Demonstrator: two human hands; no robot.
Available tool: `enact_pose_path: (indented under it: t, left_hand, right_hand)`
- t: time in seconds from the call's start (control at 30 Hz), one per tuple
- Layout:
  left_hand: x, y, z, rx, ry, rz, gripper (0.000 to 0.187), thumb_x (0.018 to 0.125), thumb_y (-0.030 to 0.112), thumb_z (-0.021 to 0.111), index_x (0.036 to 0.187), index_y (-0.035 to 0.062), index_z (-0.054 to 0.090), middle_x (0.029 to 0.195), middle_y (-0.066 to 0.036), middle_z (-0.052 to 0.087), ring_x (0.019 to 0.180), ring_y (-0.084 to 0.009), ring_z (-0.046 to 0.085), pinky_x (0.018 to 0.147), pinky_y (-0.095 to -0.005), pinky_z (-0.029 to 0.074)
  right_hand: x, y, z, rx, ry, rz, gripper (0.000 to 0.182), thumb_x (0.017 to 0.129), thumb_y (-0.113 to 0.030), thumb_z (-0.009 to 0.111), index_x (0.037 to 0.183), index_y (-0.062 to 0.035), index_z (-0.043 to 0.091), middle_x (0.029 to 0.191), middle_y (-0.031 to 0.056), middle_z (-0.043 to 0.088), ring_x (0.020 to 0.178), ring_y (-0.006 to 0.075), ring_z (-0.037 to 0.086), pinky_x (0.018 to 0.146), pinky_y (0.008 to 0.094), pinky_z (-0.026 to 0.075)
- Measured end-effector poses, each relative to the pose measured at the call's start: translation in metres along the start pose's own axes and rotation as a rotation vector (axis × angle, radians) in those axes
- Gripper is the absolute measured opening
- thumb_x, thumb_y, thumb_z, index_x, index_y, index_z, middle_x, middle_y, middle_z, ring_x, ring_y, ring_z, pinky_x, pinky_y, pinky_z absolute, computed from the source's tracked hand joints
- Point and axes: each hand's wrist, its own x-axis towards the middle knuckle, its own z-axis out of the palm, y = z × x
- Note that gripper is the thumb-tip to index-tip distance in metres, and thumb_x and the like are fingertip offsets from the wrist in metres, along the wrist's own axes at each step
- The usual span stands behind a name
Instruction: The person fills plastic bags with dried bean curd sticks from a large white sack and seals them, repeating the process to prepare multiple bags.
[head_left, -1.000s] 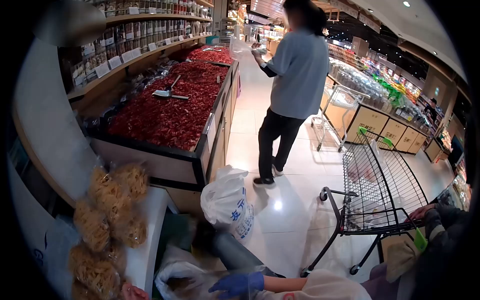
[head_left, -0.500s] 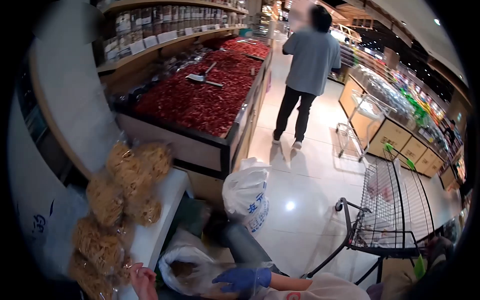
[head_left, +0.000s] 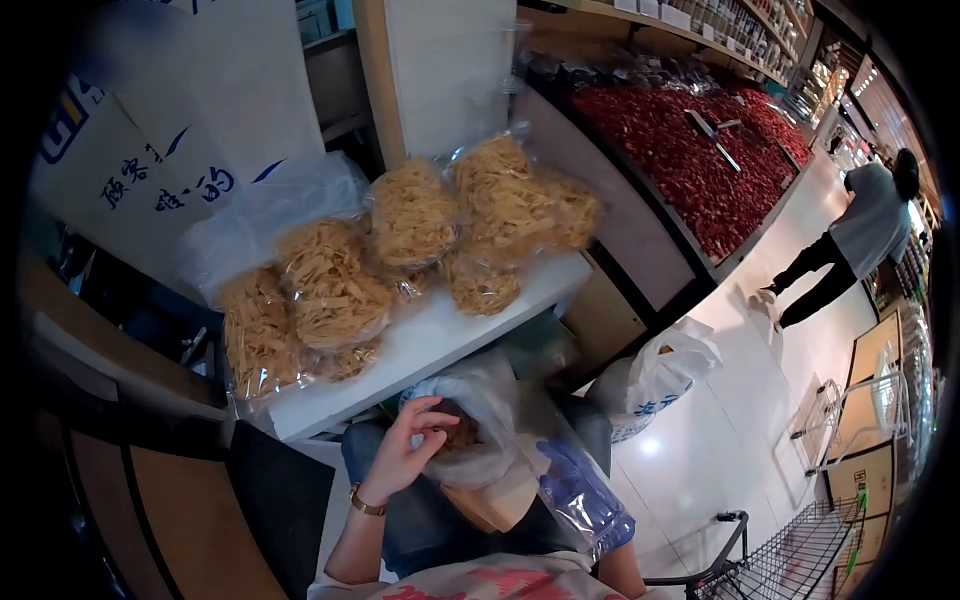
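My bare left hand (head_left: 408, 447), a watch on its wrist, is at the mouth of a white plastic bag (head_left: 482, 388) in front of my lap. Its thumb and fingers are bent with a gap between them, over brown contents (head_left: 458, 432) inside. My right hand (head_left: 582, 495) wears a blue glove and holds a clear plastic bag (head_left: 530, 410); film covers the glove, partly hiding the fingers. Ahead, clear packs of yellowish-brown dried strips (head_left: 335, 285) lie on a white ledge (head_left: 440, 350), with more such packs (head_left: 500, 200) heaped to the right.
A bin of red dried goods (head_left: 680, 150) with a metal scoop (head_left: 712, 138) stands beyond the packs. A white bag with blue print (head_left: 655, 370) sits on the floor. To the right are a wire shopping cart (head_left: 800, 550) and a person in a grey top (head_left: 868, 215).
My view has turned left and down, bringing the packs and my lap to the middle. My left hand has come from beside the packs to the white bag's mouth. The person is farther right.
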Motion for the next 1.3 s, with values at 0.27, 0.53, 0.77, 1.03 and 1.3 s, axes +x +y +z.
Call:
enact_pose_path:
  t: [0.27,0.53,0.77,1.03,1.3]
  left_hand:
    - [-0.006,-0.019,-0.008,-0.001,0.064,-0.009,0.044,0.088,0.002,0.051,0.129,0.0052,0.034,0.113,-0.010,0.060,0.105,-0.0149,0.054,0.085,-0.0268,0.040]
    - [-0.008,-0.026,-0.002,-0.120,0.081,-0.014,0.042,0.089,0.003,0.052,0.127,0.0056,0.036,0.110,-0.009,0.061,0.097,-0.0133,0.056,0.081,-0.0254,0.043]
    - [-0.008,-0.027,0.001,-0.157,0.068,-0.074,0.044,0.088,-0.003,0.047,0.130,0.0027,0.032,0.112,-0.012,0.058,0.107,-0.0189,0.053,0.094,-0.0304,0.040]
    - [-0.009,-0.028,0.002,-0.068,0.130,-0.077,0.041,0.091,0.007,0.049,0.130,0.0045,0.036,0.106,-0.011,0.060,0.100,-0.0171,0.054,0.086,-0.0274,0.041]
    - [-0.004,-0.030,0.015,-0.080,0.122,-0.076,0.043,0.087,0.001,0.050,0.127,0.0008,0.035,0.110,-0.012,0.057,0.104,-0.0198,0.053,0.093,-0.0331,0.039]
  right_hand:
    - [-0.016,0.044,-0.006,0.138,0.220,-0.032,0.047,0.094,-0.028,0.045,0.131,0.0001,0.041,0.132,0.0162,0.045,0.117,0.0256,0.045,0.099,0.0329,0.032]
    - [0.010,0.019,-0.024,1.431,0.207,0.038,0.076,0.085,-0.064,0.038,0.144,-0.0186,0.022,0.138,0.0169,0.038,0.126,0.0302,0.036,0.103,0.0506,0.027]
    - [0.017,0.022,-0.045,1.969,0.424,-0.122,0.063,0.089,-0.054,0.039,0.141,-0.0196,0.031,0.139,0.0171,0.037,0.122,0.0348,0.041,0.103,0.0556,0.026]
    - [0.010,0.026,-0.047,2.048,0.572,-0.077,0.063,0.087,-0.052,0.044,0.140,-0.0188,0.032,0.138,0.0166,0.038,0.122,0.0353,0.040,0.102,0.0554,0.028]
    - [0.013,0.023,-0.020,1.910,0.539,-0.090,0.055,0.091,-0.048,0.040,0.137,-0.0165,0.035,0.139,0.0128,0.037,0.124,0.0294,0.039,0.105,0.0501,0.024]
